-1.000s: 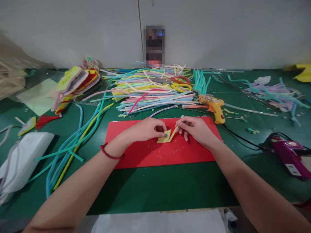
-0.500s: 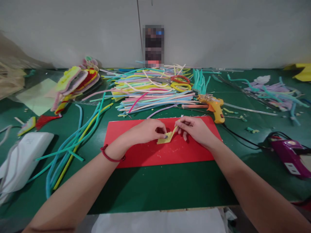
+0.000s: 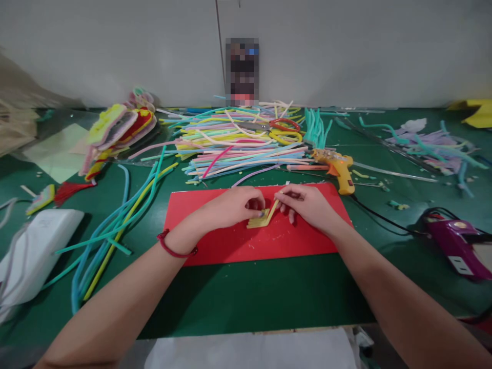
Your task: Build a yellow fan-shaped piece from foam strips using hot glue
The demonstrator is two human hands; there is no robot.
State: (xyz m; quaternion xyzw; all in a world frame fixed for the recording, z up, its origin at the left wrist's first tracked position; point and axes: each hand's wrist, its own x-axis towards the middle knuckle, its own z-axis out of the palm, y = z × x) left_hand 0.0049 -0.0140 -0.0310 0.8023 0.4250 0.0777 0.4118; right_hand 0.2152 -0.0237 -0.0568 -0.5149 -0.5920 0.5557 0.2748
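A small flat yellow piece made of glued strips (image 3: pixel 258 220) lies on a red mat (image 3: pixel 230 241) in the middle of the green table. My left hand (image 3: pixel 234 205) is curled over it, fingertips pressing it down. My right hand (image 3: pixel 307 202) pinches a thin yellow strip (image 3: pixel 273 207) that slants down onto the piece's right edge. A red cord circles my left wrist.
A pile of coloured foam strips (image 3: pixel 238 141) lies behind the mat, with an orange glue gun (image 3: pixel 338 166) to its right. Long blue and yellow tubes (image 3: pixel 115 220) trail at the left beside a white object (image 3: pixel 34 251). A purple tool (image 3: pixel 457 243) sits at the right.
My right hand has pushed the yellow strip slightly closer against the piece. Both hands stay nearly in place.
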